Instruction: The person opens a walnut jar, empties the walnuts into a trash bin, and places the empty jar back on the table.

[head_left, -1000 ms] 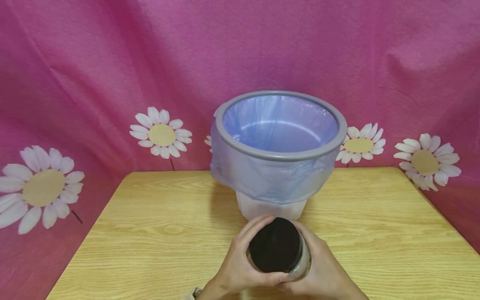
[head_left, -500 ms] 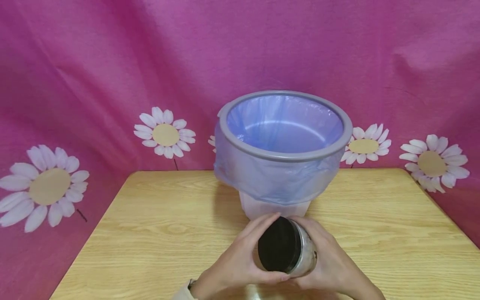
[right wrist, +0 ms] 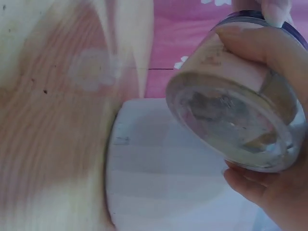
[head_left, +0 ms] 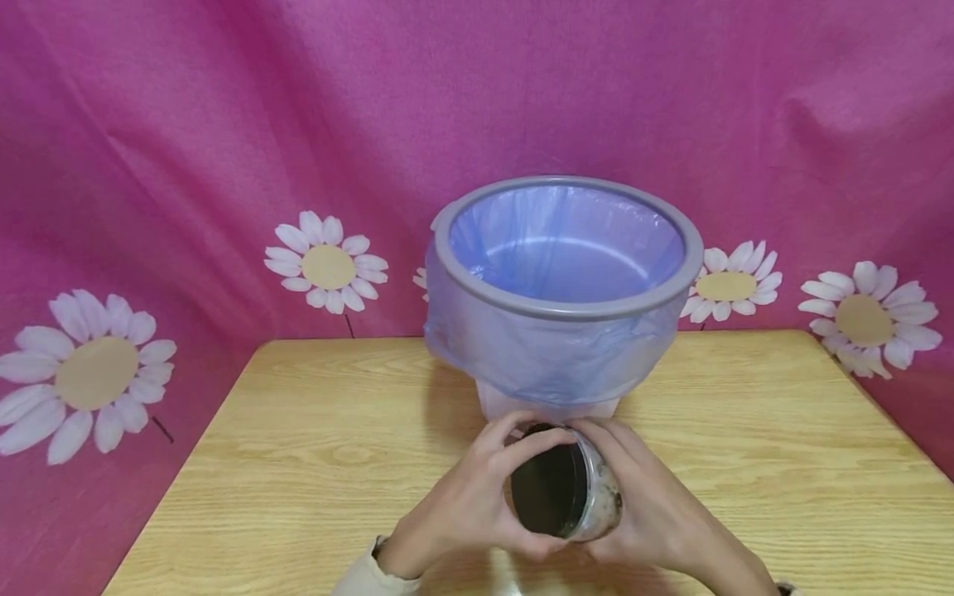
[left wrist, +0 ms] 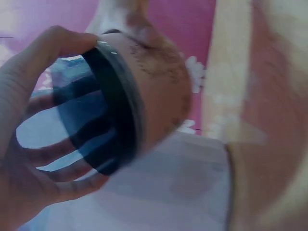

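Note:
Both hands hold a clear jar (head_left: 602, 497) with a pale printed label, tilted sideways in front of the bin. My left hand (head_left: 477, 497) grips its round black lid (head_left: 547, 488), thumb and fingers spread around the rim. In the left wrist view the glossy lid (left wrist: 108, 110) sits on the jar's end, with the fingers curving past its edge. My right hand (head_left: 656, 505) is wrapped around the jar's body. The right wrist view shows the jar's glass base (right wrist: 231, 125) facing the camera, with greyish patches visible through it.
A bin (head_left: 551, 397) with a grey rim ring (head_left: 570, 310) and a blue bag liner (head_left: 551, 356) stands on the wooden table (head_left: 320, 463), just beyond the hands. Behind the table hangs a pink cloth (head_left: 477, 91) with daisies.
The jar has tipped further, its lid turning toward the left and more of its side showing. My left fingers have shifted their hold around the lid's rim. The bin stays in place.

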Demonstrator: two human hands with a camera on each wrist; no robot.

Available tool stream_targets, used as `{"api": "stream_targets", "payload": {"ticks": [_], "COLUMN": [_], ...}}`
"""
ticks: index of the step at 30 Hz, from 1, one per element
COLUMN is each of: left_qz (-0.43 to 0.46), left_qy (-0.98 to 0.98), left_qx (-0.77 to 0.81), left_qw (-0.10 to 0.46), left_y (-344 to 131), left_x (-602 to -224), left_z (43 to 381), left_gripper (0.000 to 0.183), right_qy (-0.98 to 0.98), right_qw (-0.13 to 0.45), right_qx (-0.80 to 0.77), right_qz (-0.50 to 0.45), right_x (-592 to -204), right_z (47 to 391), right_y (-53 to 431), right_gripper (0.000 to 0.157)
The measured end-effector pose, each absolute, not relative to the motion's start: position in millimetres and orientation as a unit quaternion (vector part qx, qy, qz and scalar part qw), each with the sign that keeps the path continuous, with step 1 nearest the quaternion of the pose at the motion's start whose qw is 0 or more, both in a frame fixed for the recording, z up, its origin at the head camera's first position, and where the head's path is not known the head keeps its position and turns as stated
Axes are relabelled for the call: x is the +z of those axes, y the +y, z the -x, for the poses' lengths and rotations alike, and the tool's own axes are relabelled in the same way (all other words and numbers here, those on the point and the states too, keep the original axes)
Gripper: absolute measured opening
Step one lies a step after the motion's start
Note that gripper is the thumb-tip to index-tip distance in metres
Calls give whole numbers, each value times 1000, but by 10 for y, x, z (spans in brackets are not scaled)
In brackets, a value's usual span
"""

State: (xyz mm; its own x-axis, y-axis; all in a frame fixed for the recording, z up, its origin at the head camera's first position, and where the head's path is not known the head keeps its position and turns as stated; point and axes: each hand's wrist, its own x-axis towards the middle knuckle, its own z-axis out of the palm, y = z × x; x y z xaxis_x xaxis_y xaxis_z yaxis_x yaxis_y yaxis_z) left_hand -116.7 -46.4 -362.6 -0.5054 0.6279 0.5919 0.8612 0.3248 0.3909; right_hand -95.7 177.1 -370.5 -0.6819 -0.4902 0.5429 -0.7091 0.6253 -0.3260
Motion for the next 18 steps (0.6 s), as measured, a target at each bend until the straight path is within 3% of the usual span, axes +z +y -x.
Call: {"api": "stream_targets", "payload": {"ticks": [4,10,18], "left_qz": [488,471,461], "left_qy": [-788,-802,-776], "left_qx": [-315,-320,-376], "left_qw": [205,180,211], "left_y": [-428,-400,-523], "left_x": [-3552,-3465,-3323], "left_z": [1183,1118,996], "left_gripper": [89,90,84], "right_qy": [-868,-871,-825], "right_qw": [205,180,128], "right_qx": [272,275,426], "right_qz": [-362,-364,-348], "right_x": [-3657,-3536,-3454], "right_z": [990,980,878], "right_y": [1780,1823,1780], "right_gripper": [116,115,107]}}
